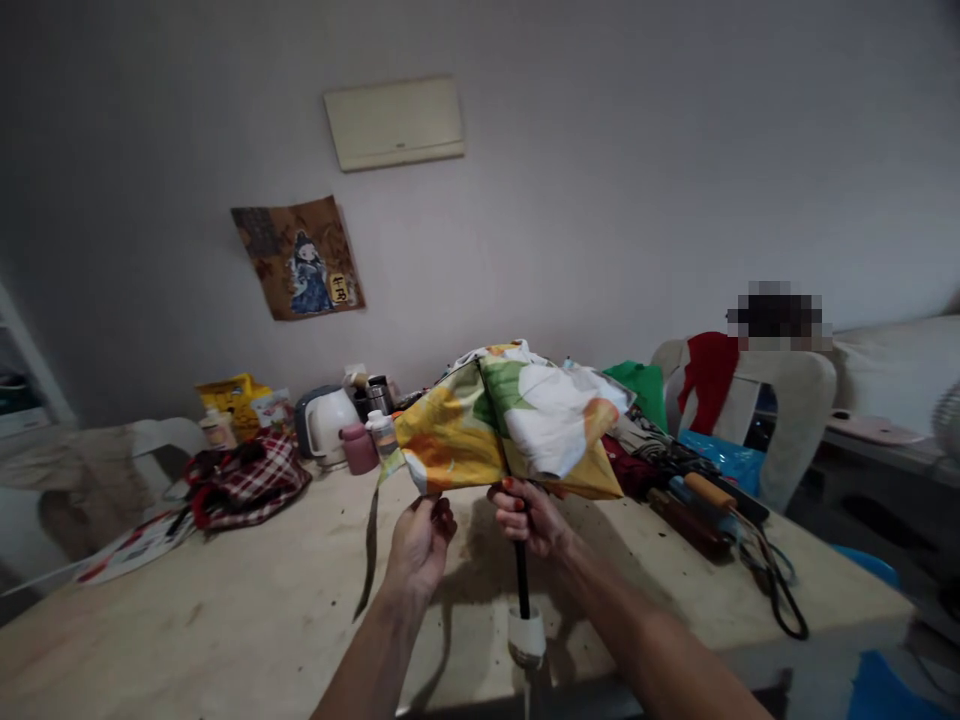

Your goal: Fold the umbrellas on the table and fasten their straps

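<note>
A partly folded umbrella (pixel 450 430) with a yellow, white and green print is held up over the table, its canopy facing away. Its black shaft runs down to a white handle (pixel 526 635) near the table's front edge. My right hand (pixel 529 515) is wrapped round the shaft just under the canopy. My left hand (pixel 424 535) pinches the canopy's lower edge at the left. A loose strap (pixel 371 550) hangs from the canopy's left corner.
On the pale table (pixel 262 600), a plaid cloth (pixel 251 485), a white kettle (pixel 330 425) and a pink jar (pixel 359 449) stand left. Folded umbrellas (pixel 690 525) lie right. Behind are chairs (pixel 806 420) and a person's head (pixel 776 315).
</note>
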Demonstrator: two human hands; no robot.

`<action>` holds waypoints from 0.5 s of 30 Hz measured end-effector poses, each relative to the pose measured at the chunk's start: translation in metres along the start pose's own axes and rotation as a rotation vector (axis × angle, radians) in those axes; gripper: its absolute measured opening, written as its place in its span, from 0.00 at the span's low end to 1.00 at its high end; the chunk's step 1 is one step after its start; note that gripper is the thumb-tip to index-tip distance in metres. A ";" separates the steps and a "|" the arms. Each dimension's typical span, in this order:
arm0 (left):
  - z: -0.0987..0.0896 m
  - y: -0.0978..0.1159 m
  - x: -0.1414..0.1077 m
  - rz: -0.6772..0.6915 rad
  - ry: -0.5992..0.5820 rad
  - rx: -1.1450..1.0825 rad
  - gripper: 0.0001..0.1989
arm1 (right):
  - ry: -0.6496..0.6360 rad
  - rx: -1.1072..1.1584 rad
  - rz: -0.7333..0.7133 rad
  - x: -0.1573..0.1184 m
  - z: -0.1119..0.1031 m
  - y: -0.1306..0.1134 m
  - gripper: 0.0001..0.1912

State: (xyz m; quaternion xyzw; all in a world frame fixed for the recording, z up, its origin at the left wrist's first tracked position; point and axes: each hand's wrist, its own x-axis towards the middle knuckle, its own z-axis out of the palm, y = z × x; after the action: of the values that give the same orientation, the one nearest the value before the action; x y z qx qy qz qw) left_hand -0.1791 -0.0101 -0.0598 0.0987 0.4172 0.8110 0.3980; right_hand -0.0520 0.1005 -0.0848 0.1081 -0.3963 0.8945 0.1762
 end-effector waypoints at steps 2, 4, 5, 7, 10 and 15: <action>0.000 0.002 -0.001 0.011 0.055 0.024 0.09 | -0.019 0.016 0.002 0.000 -0.001 0.002 0.31; -0.003 0.001 -0.002 0.092 0.117 0.087 0.07 | -0.033 0.044 -0.016 -0.001 -0.003 0.003 0.32; -0.004 0.000 -0.002 0.163 0.151 0.124 0.06 | -0.043 0.058 -0.023 -0.001 -0.005 0.004 0.32; -0.006 0.001 -0.002 0.303 0.174 0.189 0.06 | -0.056 0.085 -0.035 -0.001 -0.009 0.004 0.32; -0.001 0.011 -0.003 0.418 0.014 0.177 0.12 | -0.058 0.128 -0.045 -0.002 -0.013 0.003 0.31; 0.025 0.035 -0.001 0.490 -0.137 -0.011 0.18 | -0.013 0.178 -0.074 -0.002 -0.012 0.005 0.28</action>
State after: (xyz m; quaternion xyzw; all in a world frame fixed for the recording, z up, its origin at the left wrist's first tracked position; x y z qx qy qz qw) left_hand -0.1863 -0.0076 -0.0176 0.2496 0.3485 0.8769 0.2176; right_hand -0.0531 0.1062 -0.0969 0.1437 -0.3119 0.9185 0.1963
